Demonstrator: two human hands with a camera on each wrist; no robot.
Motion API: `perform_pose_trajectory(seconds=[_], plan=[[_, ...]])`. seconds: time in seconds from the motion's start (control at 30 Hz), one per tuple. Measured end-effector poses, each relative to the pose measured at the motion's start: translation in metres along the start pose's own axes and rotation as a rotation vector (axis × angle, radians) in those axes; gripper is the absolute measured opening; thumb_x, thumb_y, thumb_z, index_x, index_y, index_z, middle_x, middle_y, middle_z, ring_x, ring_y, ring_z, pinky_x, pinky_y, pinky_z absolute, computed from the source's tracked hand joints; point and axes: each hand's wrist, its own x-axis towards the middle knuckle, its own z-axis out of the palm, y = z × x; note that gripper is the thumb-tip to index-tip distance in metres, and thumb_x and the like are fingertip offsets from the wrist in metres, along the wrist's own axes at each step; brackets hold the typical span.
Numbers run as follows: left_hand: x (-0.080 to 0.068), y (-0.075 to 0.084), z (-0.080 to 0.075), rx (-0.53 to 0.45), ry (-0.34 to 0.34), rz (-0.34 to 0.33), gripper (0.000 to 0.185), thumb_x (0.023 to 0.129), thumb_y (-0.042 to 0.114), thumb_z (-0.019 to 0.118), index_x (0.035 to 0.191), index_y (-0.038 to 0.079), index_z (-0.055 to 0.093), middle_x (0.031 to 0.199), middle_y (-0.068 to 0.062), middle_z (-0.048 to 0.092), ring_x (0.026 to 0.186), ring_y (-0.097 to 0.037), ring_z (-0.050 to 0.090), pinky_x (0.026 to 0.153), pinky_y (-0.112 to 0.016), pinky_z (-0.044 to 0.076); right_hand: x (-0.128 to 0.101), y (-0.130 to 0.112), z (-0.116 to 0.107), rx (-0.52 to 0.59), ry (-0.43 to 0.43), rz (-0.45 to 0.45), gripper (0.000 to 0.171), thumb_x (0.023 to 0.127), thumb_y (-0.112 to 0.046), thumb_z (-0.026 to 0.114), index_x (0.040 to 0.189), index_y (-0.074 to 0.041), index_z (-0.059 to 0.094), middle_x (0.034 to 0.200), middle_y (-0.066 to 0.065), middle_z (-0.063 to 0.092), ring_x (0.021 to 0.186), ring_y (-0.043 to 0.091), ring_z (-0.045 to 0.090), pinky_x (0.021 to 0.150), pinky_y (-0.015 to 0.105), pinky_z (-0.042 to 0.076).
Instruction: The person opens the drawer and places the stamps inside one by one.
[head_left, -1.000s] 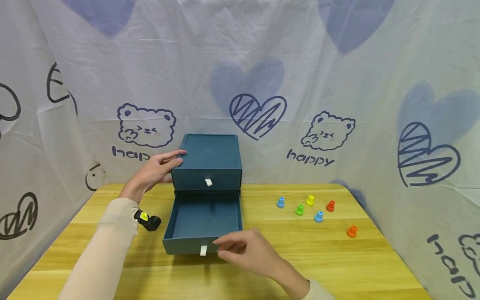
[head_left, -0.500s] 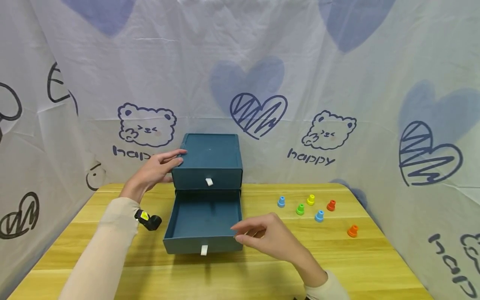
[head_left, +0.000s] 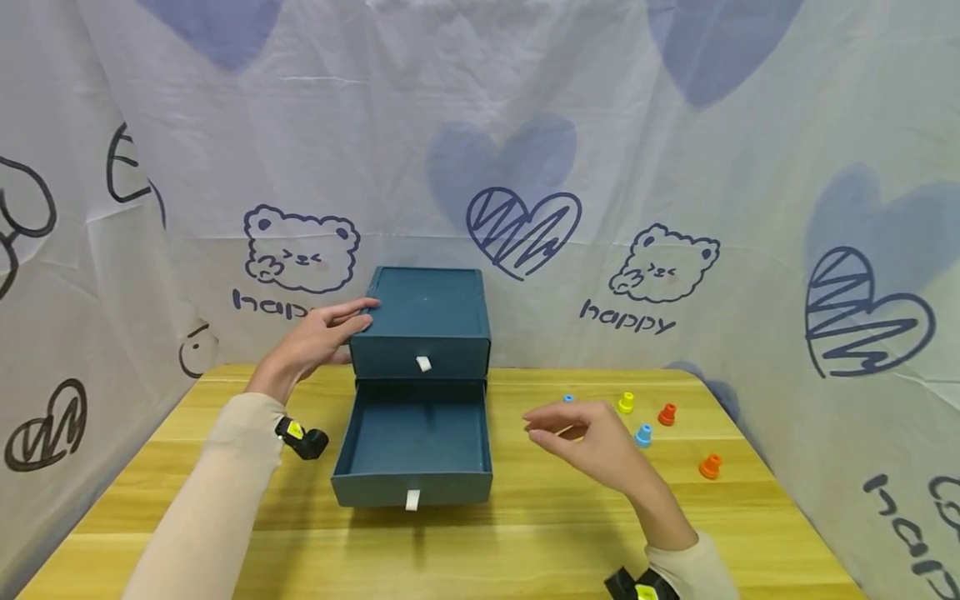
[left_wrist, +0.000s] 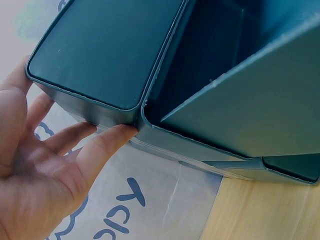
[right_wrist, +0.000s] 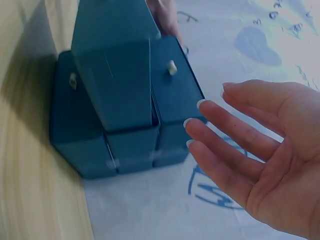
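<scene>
A dark teal two-drawer box [head_left: 423,312] stands at the back of the wooden table [head_left: 525,533]. Its lower drawer [head_left: 412,450] is pulled out and looks bare inside; the upper drawer is closed, with a white pull tab [head_left: 423,363]. My left hand [head_left: 318,337] rests flat against the box's left side [left_wrist: 90,112], fingers straight [left_wrist: 107,142]. My right hand [head_left: 588,437] hovers open to the right of the drawer, holding nothing, close to several small coloured pegs [head_left: 643,434]. In the right wrist view the palm [right_wrist: 260,150] is empty, with the box [right_wrist: 125,95] beyond it.
Yellow [head_left: 626,402], red [head_left: 666,413], blue and orange [head_left: 708,465] pegs are scattered on the table's right side. Printed cloth [head_left: 600,167] walls in the table at the back and both sides. The table's front edge lies near me.
My right hand let go of the lower drawer's front and moved right and back toward the pegs. The drawer stays pulled out. The left hand has not moved.
</scene>
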Motion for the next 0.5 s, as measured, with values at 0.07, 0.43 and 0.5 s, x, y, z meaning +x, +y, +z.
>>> perform_pose_trajectory(seconds=[0.07,0.43,0.5], plan=[[0.000,0.000,0.000,0.004,-0.001,0.001,0.058,0.107,0.045,0.054,0.160,0.025,0.040,0.172,-0.015,0.021,0.159,-0.041,0.019,0.117,-0.069,0.035,0.000,0.005,-0.005,-0.021,0.027,0.006,0.020,0.094,-0.018,0.077,0.113,-0.015,0.079,0.107,0.004,0.080,0.091,0.008,0.075,0.076,0.023,0.063],[-0.001,0.001,-0.002,0.001,-0.011,0.011,0.057,0.108,0.042,0.053,0.160,0.025,0.039,0.173,-0.016,0.020,0.159,-0.042,0.018,0.116,-0.068,0.036,0.002,0.037,-0.026,-0.135,0.100,0.070,0.020,0.094,-0.015,0.077,0.113,-0.011,0.079,0.112,0.008,0.079,0.095,0.017,0.075,0.076,0.020,0.061],[-0.001,0.001,-0.002,-0.002,-0.012,0.011,0.057,0.108,0.042,0.053,0.160,0.025,0.039,0.173,-0.016,0.020,0.159,-0.042,0.018,0.116,-0.068,0.037,0.002,0.042,-0.030,-0.143,0.110,0.083,0.020,0.093,-0.015,0.077,0.113,-0.011,0.080,0.112,0.009,0.079,0.094,0.017,0.075,0.075,0.020,0.061]])
